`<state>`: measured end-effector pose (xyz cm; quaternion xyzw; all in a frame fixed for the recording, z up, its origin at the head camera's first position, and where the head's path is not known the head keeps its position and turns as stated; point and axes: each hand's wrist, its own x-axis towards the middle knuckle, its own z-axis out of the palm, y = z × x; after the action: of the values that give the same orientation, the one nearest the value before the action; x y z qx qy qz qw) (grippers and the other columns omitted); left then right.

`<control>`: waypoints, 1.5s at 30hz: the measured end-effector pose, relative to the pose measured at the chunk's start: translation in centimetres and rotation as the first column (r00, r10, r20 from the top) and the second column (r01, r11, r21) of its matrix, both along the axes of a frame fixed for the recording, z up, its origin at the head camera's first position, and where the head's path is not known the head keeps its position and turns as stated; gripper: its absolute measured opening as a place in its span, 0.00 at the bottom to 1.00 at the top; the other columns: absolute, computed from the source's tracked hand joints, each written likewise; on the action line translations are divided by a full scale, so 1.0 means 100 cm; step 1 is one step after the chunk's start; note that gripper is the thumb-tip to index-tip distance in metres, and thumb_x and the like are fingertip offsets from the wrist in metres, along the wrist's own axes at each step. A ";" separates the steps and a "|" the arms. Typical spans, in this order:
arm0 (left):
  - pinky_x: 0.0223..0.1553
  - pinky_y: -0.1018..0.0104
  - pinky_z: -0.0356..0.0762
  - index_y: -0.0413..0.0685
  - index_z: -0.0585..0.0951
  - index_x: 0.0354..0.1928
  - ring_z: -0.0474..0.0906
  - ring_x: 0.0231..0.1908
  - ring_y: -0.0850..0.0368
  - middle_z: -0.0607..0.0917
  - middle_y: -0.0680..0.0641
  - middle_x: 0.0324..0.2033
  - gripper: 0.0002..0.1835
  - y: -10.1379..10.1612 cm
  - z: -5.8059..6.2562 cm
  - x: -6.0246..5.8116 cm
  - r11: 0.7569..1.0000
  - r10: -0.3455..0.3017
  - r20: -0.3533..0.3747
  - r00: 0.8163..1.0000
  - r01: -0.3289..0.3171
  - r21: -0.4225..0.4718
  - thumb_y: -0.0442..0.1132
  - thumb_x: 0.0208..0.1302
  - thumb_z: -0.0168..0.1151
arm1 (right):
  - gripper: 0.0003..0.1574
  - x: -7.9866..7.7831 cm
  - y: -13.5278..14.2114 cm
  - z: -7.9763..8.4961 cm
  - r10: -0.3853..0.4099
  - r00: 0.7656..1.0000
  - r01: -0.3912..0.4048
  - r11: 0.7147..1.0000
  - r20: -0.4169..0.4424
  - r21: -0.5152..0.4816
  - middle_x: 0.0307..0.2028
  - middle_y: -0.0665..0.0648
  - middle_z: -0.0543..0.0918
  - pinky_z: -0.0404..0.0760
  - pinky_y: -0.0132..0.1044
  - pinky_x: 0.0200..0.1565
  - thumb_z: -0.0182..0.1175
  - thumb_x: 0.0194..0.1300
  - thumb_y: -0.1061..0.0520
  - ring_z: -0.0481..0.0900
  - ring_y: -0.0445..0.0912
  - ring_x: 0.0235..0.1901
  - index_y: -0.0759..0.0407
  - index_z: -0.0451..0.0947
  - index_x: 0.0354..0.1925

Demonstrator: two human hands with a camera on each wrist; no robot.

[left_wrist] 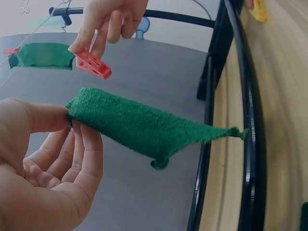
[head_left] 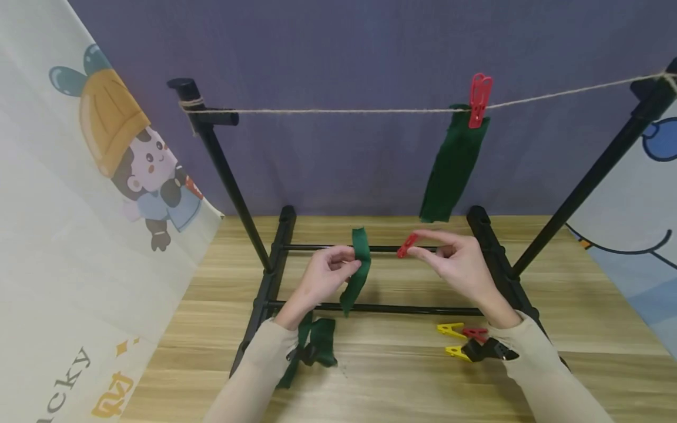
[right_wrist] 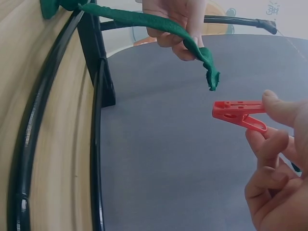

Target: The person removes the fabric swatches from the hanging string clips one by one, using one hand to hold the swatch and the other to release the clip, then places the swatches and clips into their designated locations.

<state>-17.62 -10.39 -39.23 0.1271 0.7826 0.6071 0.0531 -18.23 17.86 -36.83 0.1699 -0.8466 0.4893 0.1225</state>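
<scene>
Between thumb and fingers my left hand (head_left: 333, 273) pinches a strip of green cloth (head_left: 361, 267) near its upper end; the rest hangs down. In the left wrist view the cloth (left_wrist: 139, 122) stretches out from the fingertips and narrows to a twisted tip. My right hand (head_left: 457, 261) pinches a red clothespin (head_left: 406, 245) by its handle end. The right wrist view shows that clothespin (right_wrist: 238, 114) with its nose toward the cloth (right_wrist: 159, 23), a gap between them. Above, a second green cloth (head_left: 453, 167) hangs from the string (head_left: 338, 111) under another red clothespin (head_left: 479, 101).
A black pipe frame carries the string between its left post (head_left: 224, 170) and right post (head_left: 587, 182). More green cloth (head_left: 321, 341) lies on the wooden table (head_left: 386, 376) by my left forearm. Yellow clothespins (head_left: 450, 329) and a red one (head_left: 475, 334) lie near my right wrist.
</scene>
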 end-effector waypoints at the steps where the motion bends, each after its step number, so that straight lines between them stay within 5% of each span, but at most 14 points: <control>1: 0.44 0.49 0.86 0.40 0.83 0.52 0.85 0.35 0.61 0.88 0.39 0.45 0.12 0.000 -0.002 0.001 1.000 -0.010 -0.001 1.000 0.010 0.003 0.37 0.71 0.63 | 0.21 0.001 0.001 -0.001 -0.008 1.000 0.008 1.000 0.009 0.004 0.09 0.46 0.65 0.56 0.36 0.12 0.74 0.62 0.49 0.59 0.39 0.09 0.45 0.87 0.54; 7: 0.39 0.48 0.87 0.39 0.84 0.51 0.87 0.35 0.60 0.89 0.37 0.46 0.11 0.001 -0.010 0.004 0.999 -0.053 -0.013 0.999 0.053 0.006 0.36 0.71 0.64 | 0.20 0.003 0.005 -0.009 -0.019 0.999 0.019 1.000 -0.033 -0.009 0.29 0.51 0.86 0.58 0.35 0.12 0.75 0.61 0.53 0.59 0.40 0.09 0.45 0.88 0.52; 11: 0.40 0.42 0.85 0.38 0.84 0.52 0.87 0.35 0.57 0.88 0.37 0.46 0.12 -0.001 -0.013 0.007 0.998 -0.060 -0.005 0.998 0.060 -0.010 0.36 0.71 0.63 | 0.19 0.004 0.008 -0.012 -0.017 0.999 0.016 1.000 -0.050 -0.018 0.41 0.52 0.89 0.59 0.35 0.13 0.75 0.60 0.55 0.60 0.39 0.10 0.48 0.89 0.51; 20: 0.35 0.64 0.86 0.39 0.83 0.54 0.86 0.34 0.60 0.90 0.38 0.45 0.14 -0.007 -0.022 0.015 0.999 -0.047 0.079 0.996 0.049 -0.023 0.38 0.71 0.64 | 0.21 0.012 0.014 -0.013 -0.029 0.999 0.028 0.999 0.030 0.021 0.26 0.52 0.84 0.58 0.35 0.11 0.75 0.61 0.54 0.58 0.36 0.08 0.51 0.87 0.53; 27: 0.36 0.64 0.86 0.40 0.82 0.53 0.88 0.38 0.57 0.90 0.40 0.44 0.13 -0.012 -0.028 0.022 0.997 -0.057 0.077 0.995 0.061 -0.048 0.38 0.72 0.63 | 0.22 0.015 0.026 -0.023 -0.008 0.992 0.006 1.000 0.128 0.016 0.06 0.46 0.67 0.59 0.36 0.09 0.73 0.63 0.51 0.57 0.38 0.05 0.50 0.86 0.55; 34: 0.39 0.60 0.87 0.43 0.83 0.53 0.88 0.40 0.57 0.91 0.43 0.44 0.13 -0.012 -0.031 0.031 0.995 -0.054 0.104 0.993 0.062 -0.079 0.40 0.71 0.64 | 0.23 0.017 0.033 -0.033 -0.021 0.986 0.015 0.999 0.166 0.032 0.08 0.50 0.76 0.68 0.38 0.11 0.73 0.63 0.46 0.70 0.47 0.07 0.48 0.86 0.55; 40: 0.42 0.50 0.87 0.39 0.80 0.56 0.87 0.34 0.58 0.90 0.40 0.45 0.16 -0.011 -0.038 0.039 0.994 -0.081 0.134 0.988 0.091 -0.068 0.39 0.72 0.63 | 0.23 0.019 0.034 -0.037 -0.029 0.983 0.022 0.999 0.182 0.041 0.09 0.50 0.78 0.67 0.37 0.11 0.72 0.63 0.46 0.68 0.44 0.06 0.48 0.86 0.55; 45: 0.33 0.63 0.85 0.39 0.79 0.54 0.84 0.28 0.59 0.90 0.41 0.39 0.12 -0.014 -0.048 0.042 0.994 -0.078 0.154 0.985 0.087 -0.058 0.37 0.73 0.61 | 0.24 0.022 0.036 -0.041 -0.027 0.974 0.013 0.998 0.227 0.061 0.09 0.50 0.77 0.65 0.38 0.10 0.72 0.63 0.44 0.70 0.46 0.07 0.48 0.86 0.55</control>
<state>-13.37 -11.79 -44.05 0.1113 0.7896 0.5867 0.1414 -16.06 21.43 -40.95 0.1076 -0.8708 0.4791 0.0246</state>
